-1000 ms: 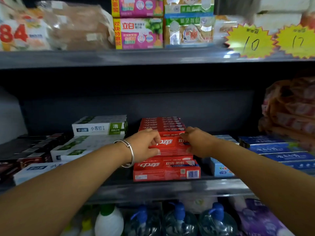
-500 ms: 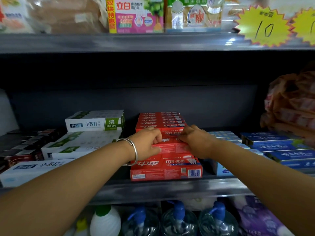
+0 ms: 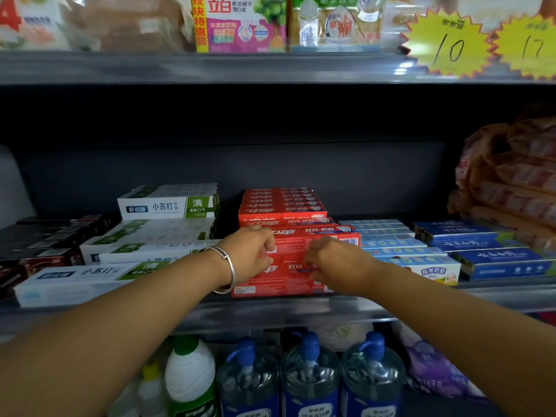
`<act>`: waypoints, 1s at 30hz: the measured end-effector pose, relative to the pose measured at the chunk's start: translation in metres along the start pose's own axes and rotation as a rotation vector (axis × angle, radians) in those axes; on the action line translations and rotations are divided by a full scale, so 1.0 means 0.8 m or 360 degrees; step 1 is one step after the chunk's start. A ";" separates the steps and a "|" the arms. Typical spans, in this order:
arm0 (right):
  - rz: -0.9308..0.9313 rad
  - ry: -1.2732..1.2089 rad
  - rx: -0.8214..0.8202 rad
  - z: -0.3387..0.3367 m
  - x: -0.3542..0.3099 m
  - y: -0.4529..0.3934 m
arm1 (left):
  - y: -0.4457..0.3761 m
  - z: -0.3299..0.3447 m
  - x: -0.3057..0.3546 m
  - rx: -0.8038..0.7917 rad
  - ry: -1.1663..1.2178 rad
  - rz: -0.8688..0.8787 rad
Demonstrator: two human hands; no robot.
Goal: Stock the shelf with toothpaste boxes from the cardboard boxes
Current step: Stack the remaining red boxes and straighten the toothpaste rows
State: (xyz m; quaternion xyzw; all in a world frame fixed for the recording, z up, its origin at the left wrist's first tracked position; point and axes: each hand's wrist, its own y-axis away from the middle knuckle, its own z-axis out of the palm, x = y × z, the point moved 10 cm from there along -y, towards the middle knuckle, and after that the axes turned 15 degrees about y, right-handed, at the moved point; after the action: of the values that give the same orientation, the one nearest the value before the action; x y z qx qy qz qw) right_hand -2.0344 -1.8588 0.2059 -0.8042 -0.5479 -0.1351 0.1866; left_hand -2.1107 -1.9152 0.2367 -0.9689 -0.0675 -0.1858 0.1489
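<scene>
**Toothpaste boxes: squaring up the red stack**

Toothpaste boxes in red sit in the middle of the shelf, stacked in layers from the near lip back toward the dark rear wall. White and green boxes lie to the left and blue boxes to the right.

Both hands are at the near face of the red stack. The left hand, with a bracelet on its wrist, has its fingers curled against the front of the boxes; the right hand is curled the same way just beside it. Whether either truly pinches a box or only presses on it cannot be told, since the fingertips are hidden.

To do this step well, the front boxes probably want an even push from both hands, so the row slides back without twisting. Keep the near faces flush with one another and clear of the shelf lip. Too much pressure on one end could skew a box across the blue row beside it.

Each red box lies flat with its long axis running left to right, and its printed long side faces the aisle.
</scene>
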 end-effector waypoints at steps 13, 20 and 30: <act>0.0150 0.0115 -0.0187 0.012 -0.012 -0.011 | 0.020 0.004 -0.053 0.0074 -0.0351 -0.0494; 0.0223 0.0099 -0.0372 0.018 -0.006 -0.012 | 0.016 0.010 -0.054 0.0041 -0.0351 -0.0591; 0.0121 0.0115 -0.0310 0.005 -0.015 -0.018 | 0.013 0.020 -0.069 -0.0074 -0.0281 -0.0689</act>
State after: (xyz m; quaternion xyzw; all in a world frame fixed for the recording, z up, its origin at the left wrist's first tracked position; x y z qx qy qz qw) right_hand -2.0519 -1.8626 0.1996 -0.8333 -0.4943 -0.2094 0.1322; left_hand -2.1543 -1.9240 0.1988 -0.9475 -0.2822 -0.1294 0.0769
